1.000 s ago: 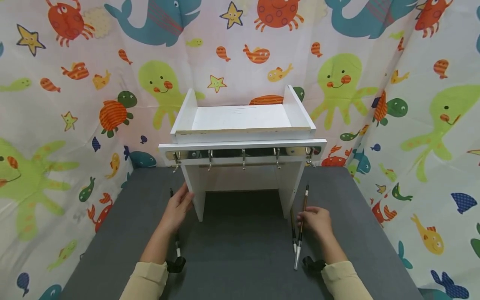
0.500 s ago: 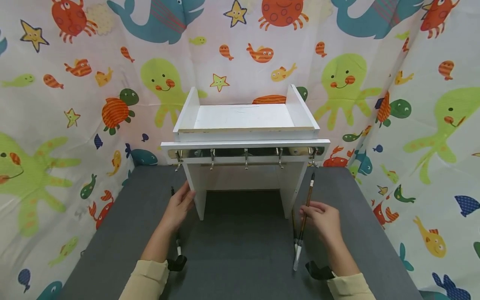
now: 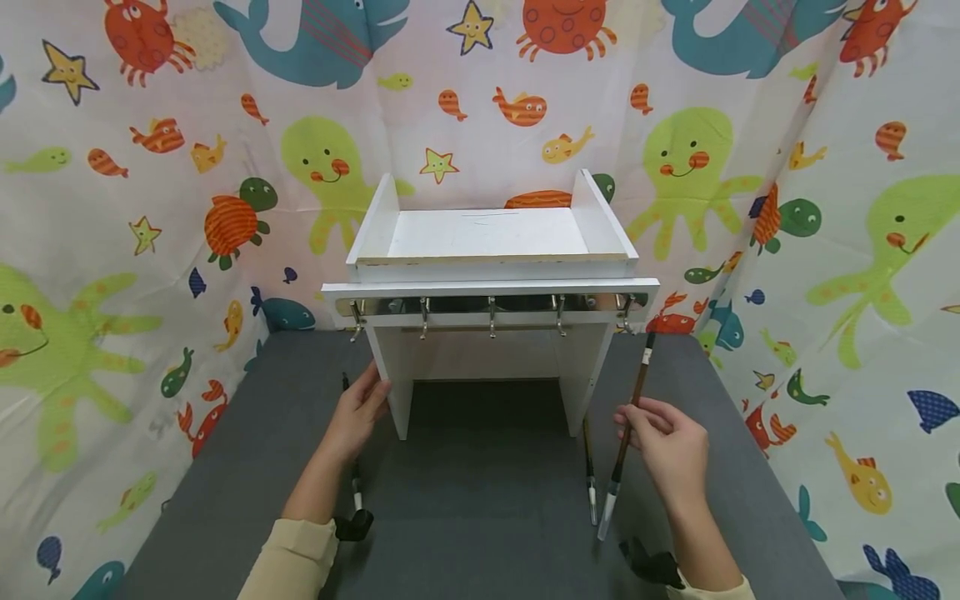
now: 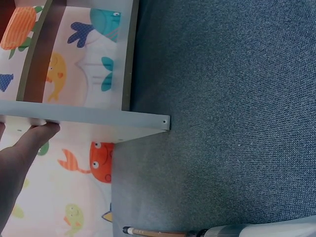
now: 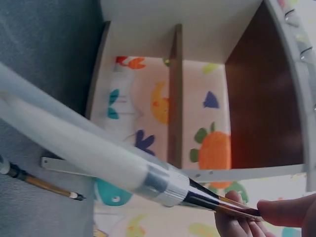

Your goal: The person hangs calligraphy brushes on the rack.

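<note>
A white wooden shelf unit (image 3: 491, 271) with a row of metal hooks (image 3: 492, 317) along its front stands on the grey surface. My left hand (image 3: 360, 414) rests on the outside of its left side panel; in the left wrist view the thumb (image 4: 45, 133) touches the panel by its edge. My right hand (image 3: 666, 442) pinches a calligraphy brush (image 3: 636, 389) by its brown handle, right of the shelf, handle end up. A clear cap (image 5: 94, 153) covers its white bristles, which point down. Another capped brush (image 3: 590, 475) lies by the shelf's right panel.
On the left, a third brush (image 3: 357, 492) lies on the grey surface (image 3: 487, 517), partly behind my left arm. A curtain (image 3: 480, 150) printed with sea animals hangs behind and on both sides. Dark wrist cameras (image 3: 354, 525) sit on both wrists.
My right hand has moved right and away from the shelf with the brush, separating it from the brush beside it. The left hand stays at the panel.
</note>
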Demonstrator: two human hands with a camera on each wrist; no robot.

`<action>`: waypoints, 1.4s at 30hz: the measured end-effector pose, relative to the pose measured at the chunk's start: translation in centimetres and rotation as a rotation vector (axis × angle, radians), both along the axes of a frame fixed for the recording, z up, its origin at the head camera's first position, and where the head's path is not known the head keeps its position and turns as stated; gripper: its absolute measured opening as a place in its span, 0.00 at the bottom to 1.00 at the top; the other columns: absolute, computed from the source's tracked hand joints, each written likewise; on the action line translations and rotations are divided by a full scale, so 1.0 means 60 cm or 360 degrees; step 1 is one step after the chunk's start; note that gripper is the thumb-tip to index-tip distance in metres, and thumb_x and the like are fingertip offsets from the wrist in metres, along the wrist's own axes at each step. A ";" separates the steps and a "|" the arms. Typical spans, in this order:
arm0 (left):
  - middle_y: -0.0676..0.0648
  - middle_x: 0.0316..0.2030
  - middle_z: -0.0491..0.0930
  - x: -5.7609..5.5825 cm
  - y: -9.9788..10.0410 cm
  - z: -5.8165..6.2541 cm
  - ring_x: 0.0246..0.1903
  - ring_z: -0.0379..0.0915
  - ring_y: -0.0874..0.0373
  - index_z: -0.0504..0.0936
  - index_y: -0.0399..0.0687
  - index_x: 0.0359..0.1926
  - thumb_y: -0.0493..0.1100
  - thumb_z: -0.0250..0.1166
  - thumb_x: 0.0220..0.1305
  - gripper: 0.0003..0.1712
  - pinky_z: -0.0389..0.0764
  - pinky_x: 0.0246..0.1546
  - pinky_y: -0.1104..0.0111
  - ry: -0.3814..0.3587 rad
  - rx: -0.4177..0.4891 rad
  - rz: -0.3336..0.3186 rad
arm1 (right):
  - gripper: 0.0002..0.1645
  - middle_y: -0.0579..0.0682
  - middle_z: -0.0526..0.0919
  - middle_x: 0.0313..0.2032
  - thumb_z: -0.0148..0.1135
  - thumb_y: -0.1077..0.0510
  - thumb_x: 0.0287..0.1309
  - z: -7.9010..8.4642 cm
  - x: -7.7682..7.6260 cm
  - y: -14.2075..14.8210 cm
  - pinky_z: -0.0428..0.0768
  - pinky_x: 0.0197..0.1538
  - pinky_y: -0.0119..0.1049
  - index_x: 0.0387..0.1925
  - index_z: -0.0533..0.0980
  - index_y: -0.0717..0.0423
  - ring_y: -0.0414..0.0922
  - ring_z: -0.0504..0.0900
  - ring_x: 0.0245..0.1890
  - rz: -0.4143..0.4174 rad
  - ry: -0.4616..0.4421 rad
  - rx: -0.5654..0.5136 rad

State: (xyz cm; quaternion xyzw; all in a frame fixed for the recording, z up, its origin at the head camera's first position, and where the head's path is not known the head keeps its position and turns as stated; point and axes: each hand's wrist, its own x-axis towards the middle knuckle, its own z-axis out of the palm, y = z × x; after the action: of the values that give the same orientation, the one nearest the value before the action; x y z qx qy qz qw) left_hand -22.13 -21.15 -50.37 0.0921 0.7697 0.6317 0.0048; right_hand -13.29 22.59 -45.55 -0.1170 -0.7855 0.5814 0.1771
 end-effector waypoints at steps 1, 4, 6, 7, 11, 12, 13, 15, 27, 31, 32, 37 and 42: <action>0.40 0.78 0.54 0.000 -0.001 -0.001 0.74 0.56 0.38 0.51 0.54 0.81 0.54 0.51 0.78 0.37 0.71 0.63 0.44 -0.0005 0.0001 0.0002 | 0.21 0.61 0.89 0.43 0.66 0.49 0.67 0.004 0.005 -0.003 0.86 0.39 0.29 0.50 0.82 0.62 0.38 0.90 0.33 -0.0008 0.0037 0.0004; 0.41 0.78 0.54 0.000 -0.001 -0.002 0.74 0.56 0.39 0.51 0.54 0.81 0.55 0.52 0.78 0.37 0.72 0.63 0.45 -0.0016 -0.0005 0.0005 | 0.18 0.60 0.89 0.42 0.67 0.52 0.66 0.017 0.017 -0.011 0.86 0.37 0.28 0.49 0.82 0.63 0.37 0.90 0.34 -0.0025 0.0145 0.0006; 0.41 0.78 0.54 0.001 0.000 -0.001 0.74 0.57 0.39 0.51 0.55 0.81 0.55 0.52 0.78 0.37 0.72 0.63 0.45 -0.0021 -0.0010 0.0009 | 0.17 0.60 0.90 0.41 0.68 0.54 0.66 0.025 0.023 -0.014 0.86 0.36 0.28 0.48 0.82 0.63 0.36 0.90 0.33 -0.0031 0.0227 0.0015; 0.41 0.78 0.54 0.001 0.000 -0.001 0.74 0.57 0.39 0.51 0.55 0.81 0.55 0.52 0.78 0.37 0.72 0.63 0.46 -0.0024 -0.0009 0.0010 | 0.17 0.60 0.90 0.41 0.68 0.54 0.66 0.029 0.026 -0.016 0.86 0.36 0.28 0.48 0.82 0.64 0.36 0.90 0.34 -0.0038 0.0264 0.0026; 0.42 0.78 0.53 0.001 0.000 -0.001 0.74 0.56 0.40 0.51 0.56 0.81 0.54 0.51 0.79 0.36 0.71 0.64 0.46 -0.0018 -0.0001 0.0003 | 0.16 0.58 0.90 0.40 0.68 0.54 0.65 0.047 0.038 -0.023 0.86 0.36 0.27 0.48 0.83 0.63 0.33 0.89 0.33 -0.0070 0.0343 0.0069; 0.42 0.78 0.53 0.001 0.000 -0.001 0.74 0.56 0.40 0.50 0.56 0.81 0.54 0.51 0.79 0.36 0.71 0.64 0.46 -0.0015 -0.0003 0.0001 | 0.16 0.57 0.90 0.40 0.68 0.54 0.65 0.051 0.041 -0.026 0.86 0.36 0.27 0.48 0.83 0.62 0.32 0.89 0.33 -0.0075 0.0348 0.0080; 0.42 0.78 0.53 0.001 0.000 0.000 0.74 0.56 0.40 0.50 0.56 0.81 0.54 0.51 0.79 0.36 0.71 0.64 0.46 -0.0016 -0.0004 0.0001 | 0.16 0.57 0.90 0.40 0.69 0.55 0.64 0.055 0.044 -0.029 0.86 0.36 0.26 0.47 0.83 0.62 0.33 0.89 0.33 -0.0068 0.0357 0.0085; 0.42 0.78 0.53 0.001 0.000 0.000 0.74 0.55 0.39 0.50 0.57 0.81 0.54 0.51 0.79 0.37 0.71 0.64 0.46 -0.0015 -0.0015 0.0003 | 0.15 0.57 0.90 0.39 0.69 0.55 0.64 0.062 0.050 -0.037 0.86 0.36 0.25 0.46 0.83 0.62 0.34 0.89 0.33 -0.0036 0.0369 0.0087; 0.40 0.78 0.53 0.001 0.001 -0.002 0.74 0.56 0.39 0.51 0.54 0.81 0.55 0.52 0.78 0.37 0.71 0.64 0.46 -0.0004 0.0030 0.0011 | 0.10 0.52 0.91 0.37 0.71 0.58 0.61 0.071 0.062 -0.074 0.85 0.39 0.24 0.43 0.85 0.57 0.34 0.89 0.34 0.0153 0.0386 0.0095; 0.39 0.78 0.53 0.001 0.002 -0.002 0.73 0.57 0.39 0.50 0.53 0.81 0.54 0.51 0.79 0.37 0.71 0.64 0.46 0.0023 0.0043 0.0007 | 0.12 0.52 0.91 0.36 0.72 0.57 0.60 0.068 0.064 -0.084 0.86 0.40 0.26 0.44 0.84 0.58 0.37 0.90 0.34 0.0243 0.0362 0.0053; 0.39 0.78 0.54 0.001 0.002 -0.002 0.73 0.57 0.39 0.51 0.53 0.81 0.54 0.51 0.79 0.37 0.71 0.63 0.46 0.0024 0.0045 0.0009 | 0.12 0.53 0.91 0.36 0.72 0.58 0.60 0.066 0.064 -0.087 0.86 0.40 0.27 0.44 0.84 0.58 0.38 0.90 0.33 0.0262 0.0359 0.0031; 0.40 0.78 0.54 0.000 0.003 0.000 0.74 0.56 0.40 0.51 0.53 0.80 0.55 0.52 0.78 0.37 0.71 0.64 0.47 0.0013 0.0055 0.0004 | 0.10 0.55 0.90 0.36 0.73 0.62 0.58 0.059 0.067 -0.100 0.87 0.39 0.30 0.42 0.84 0.57 0.41 0.90 0.32 0.0336 0.0395 -0.0020; 0.39 0.78 0.54 0.004 0.005 -0.001 0.74 0.56 0.39 0.51 0.52 0.80 0.54 0.52 0.78 0.37 0.71 0.64 0.47 0.0004 0.0052 0.0017 | 0.10 0.53 0.91 0.37 0.72 0.64 0.58 0.050 0.069 -0.112 0.88 0.38 0.33 0.42 0.84 0.57 0.42 0.90 0.32 0.0422 0.0417 -0.0026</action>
State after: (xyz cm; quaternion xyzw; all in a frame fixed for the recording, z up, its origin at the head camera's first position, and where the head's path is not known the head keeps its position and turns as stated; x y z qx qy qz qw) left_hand -21.92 -20.87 -50.42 0.0891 0.7597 0.6442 -0.0011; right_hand -9.15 15.89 -42.54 0.0629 -0.7595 0.6163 0.1987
